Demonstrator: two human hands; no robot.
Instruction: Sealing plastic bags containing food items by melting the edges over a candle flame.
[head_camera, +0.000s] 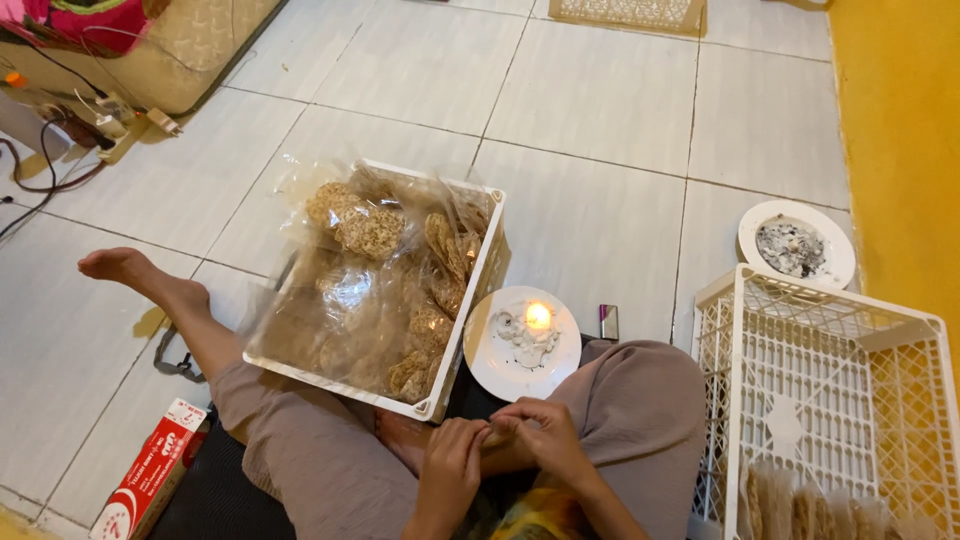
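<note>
The left hand (452, 462) and right hand (540, 432) are held together over the lap, fingertips pressed against each other — whether anything is pinched between them cannot be told. Just beyond them a white plate (505, 367) is set, bearing a lit candle (538, 316) in spilled wax. To the left, a white crate (470, 300) of bagged crackers (372, 232) is propped on a knee — to the right a second latticed crate (850, 370) is seen.

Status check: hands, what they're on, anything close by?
Left hand and right hand together over lap, fingers pinching something too small to tell. Lit candle on white plate just ahead. Crate of bagged crackers at left.
</note>
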